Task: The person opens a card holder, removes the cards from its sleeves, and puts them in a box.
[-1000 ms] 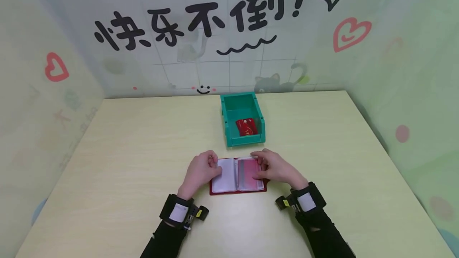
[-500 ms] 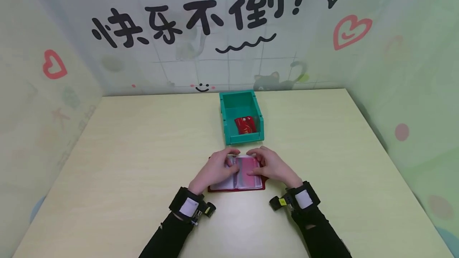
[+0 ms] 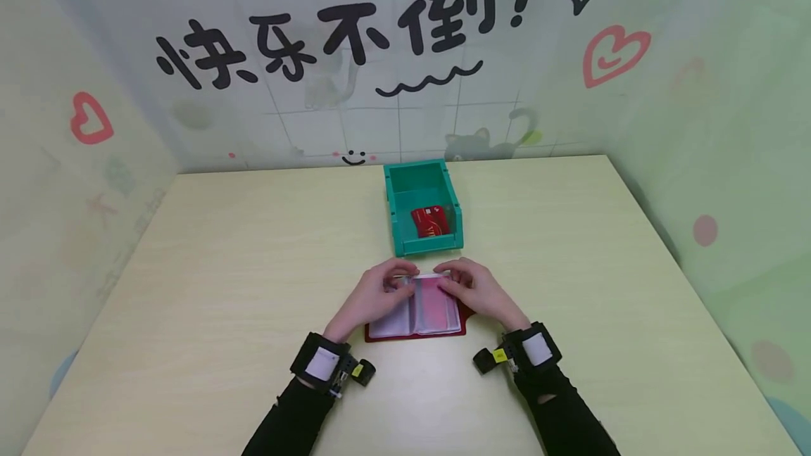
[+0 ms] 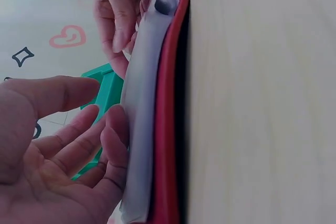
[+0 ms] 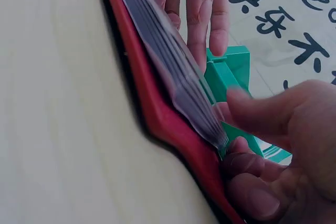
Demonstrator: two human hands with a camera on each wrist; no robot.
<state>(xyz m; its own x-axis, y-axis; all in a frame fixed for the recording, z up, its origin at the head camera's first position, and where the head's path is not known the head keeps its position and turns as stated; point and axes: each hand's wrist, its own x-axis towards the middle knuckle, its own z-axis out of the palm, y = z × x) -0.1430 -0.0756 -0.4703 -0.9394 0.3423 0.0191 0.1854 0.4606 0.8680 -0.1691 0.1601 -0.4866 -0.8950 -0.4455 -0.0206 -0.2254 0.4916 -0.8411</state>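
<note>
A red card holder lies spread open on the table in the head view, with clear sleeves inside. Pink shows through the right-hand sleeve. A thin pale strip runs along its top edge between the two hands. My left hand is over the left pages; in the left wrist view its fingertips touch the sleeves, with the thumb apart. My right hand holds the holder's right side, thumb and index close together at the sleeve edge, other fingers curled by the page corners.
Just behind the holder stands a green bin, a red card or packet lying inside. The pale table meets a printed backdrop at the back and sides. Each wrist carries a black strap with a small camera.
My left hand has moved right, from the holder's left edge to near its middle, close to the right hand. The right thumb has shifted up and left on the pink sleeve.
</note>
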